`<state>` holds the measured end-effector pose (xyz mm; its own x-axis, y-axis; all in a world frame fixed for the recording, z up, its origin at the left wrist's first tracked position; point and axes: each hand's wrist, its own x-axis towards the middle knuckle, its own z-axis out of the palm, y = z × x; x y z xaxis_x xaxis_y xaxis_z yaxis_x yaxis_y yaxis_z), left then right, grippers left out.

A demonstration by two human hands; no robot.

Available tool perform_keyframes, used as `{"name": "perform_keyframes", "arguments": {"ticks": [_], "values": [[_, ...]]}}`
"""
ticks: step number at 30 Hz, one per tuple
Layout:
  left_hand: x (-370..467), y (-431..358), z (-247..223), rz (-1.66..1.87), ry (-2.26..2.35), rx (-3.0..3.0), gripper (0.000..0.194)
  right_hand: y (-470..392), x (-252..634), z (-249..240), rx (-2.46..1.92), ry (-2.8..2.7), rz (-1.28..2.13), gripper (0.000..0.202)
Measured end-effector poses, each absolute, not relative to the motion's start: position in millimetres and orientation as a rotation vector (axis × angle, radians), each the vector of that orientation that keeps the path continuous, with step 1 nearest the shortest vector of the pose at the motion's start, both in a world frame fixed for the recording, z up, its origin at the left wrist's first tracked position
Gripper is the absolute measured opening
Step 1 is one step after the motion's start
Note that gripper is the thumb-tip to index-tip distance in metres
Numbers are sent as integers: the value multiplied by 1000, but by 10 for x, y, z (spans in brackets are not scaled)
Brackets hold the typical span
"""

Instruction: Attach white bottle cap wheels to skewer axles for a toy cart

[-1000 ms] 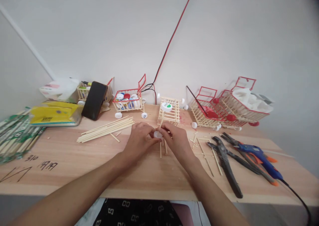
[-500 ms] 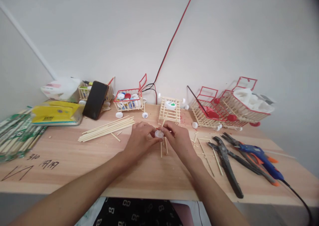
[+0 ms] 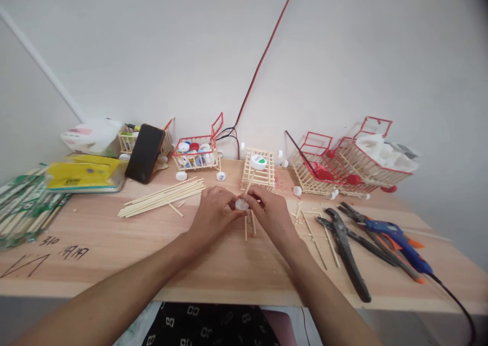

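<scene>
Over the middle of the table, my left hand (image 3: pixel 213 211) is closed with its fingertips on the rim of a small white bottle cap (image 3: pixel 241 204). My right hand (image 3: pixel 270 211) pinches a thin wooden stick (image 3: pixel 250 181) just above that cap. At the stick's far end is a second bottle cap (image 3: pixel 258 162), white with a green mark. Fingers hide where the stick meets the near cap. Two short wooden sticks (image 3: pixel 246 229) lie on the table below my hands. Behind the far cap stands a wooden-stick rack (image 3: pixel 267 175) with white caps at its corners.
Small stick carts with red handles (image 3: pixel 194 155) line the wall. A bundle of loose sticks (image 3: pixel 163 197) and a phone (image 3: pixel 145 152) are to the left. On the right lie black-handled cutters (image 3: pixel 348 257), pliers (image 3: pixel 381 252) and a blue glue gun (image 3: pixel 400 241) with its cord.
The view has shifted very slightly. The far cap with the green mark has turned a little on its stick end; both hands keep their hold.
</scene>
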<state>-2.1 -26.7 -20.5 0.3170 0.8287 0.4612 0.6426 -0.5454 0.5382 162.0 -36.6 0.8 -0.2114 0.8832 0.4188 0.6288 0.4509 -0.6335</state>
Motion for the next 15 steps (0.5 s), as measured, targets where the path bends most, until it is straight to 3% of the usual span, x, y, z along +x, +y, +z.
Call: {"name": "perform_keyframes", "arguments": {"ticks": [15], "values": [[-25, -273, -189, 1038, 1340, 2325, 19, -367, 1612, 20, -1282, -1920, 436, 18]]}}
